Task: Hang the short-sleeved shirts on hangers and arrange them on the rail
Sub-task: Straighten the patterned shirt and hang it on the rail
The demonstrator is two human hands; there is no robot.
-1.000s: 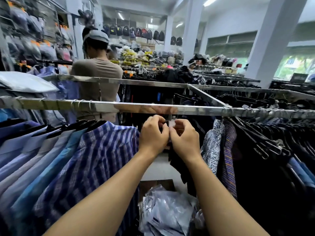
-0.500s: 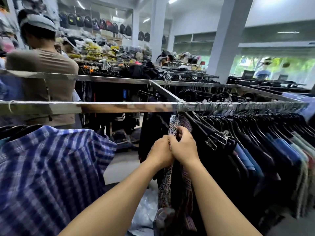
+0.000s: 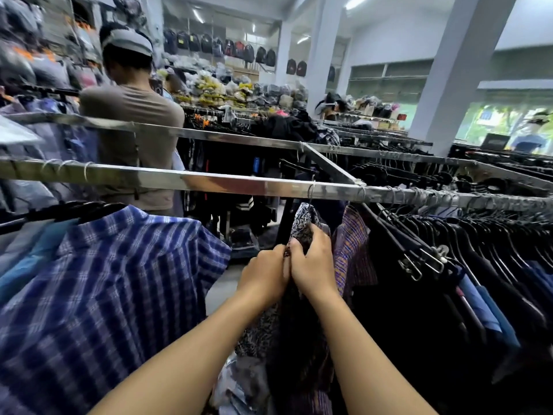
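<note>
Near rail (image 3: 209,182), square metal bar, runs across the view left to right; a cross bar (image 3: 329,169) joins it right of centre and leads back to a second rail (image 3: 239,139). Dark patterned short-sleeved shirt (image 3: 302,223) hangs from the near rail by a wire hook (image 3: 311,193), just left of that joint. Both hands are on the shirt's front, below the collar. Left hand (image 3: 263,277): fingers curled, pinching the fabric's edge. Right hand (image 3: 314,265): fingers curled round a fold of the same cloth, slightly higher. The two hands touch each other, knuckles together. What the fingertips are working on is hidden by the hands. Just right of the shirt hangs a purple checked shirt (image 3: 353,244), then a dense row of dark garments on black hangers (image 3: 466,253), some with metal clips (image 3: 419,265). To the left, with a gap between, a blue plaid shirt (image 3: 113,280) hangs at the front of a row of pale blue shirts (image 3: 27,253). Clear plastic bags (image 3: 239,381) lie low beneath the forearms. Beyond the rails a person in a brown T-shirt (image 3: 134,115) stands with back turned. Backpacks (image 3: 227,47) line the far wall; a white pillar (image 3: 460,70) stands at right.
</note>
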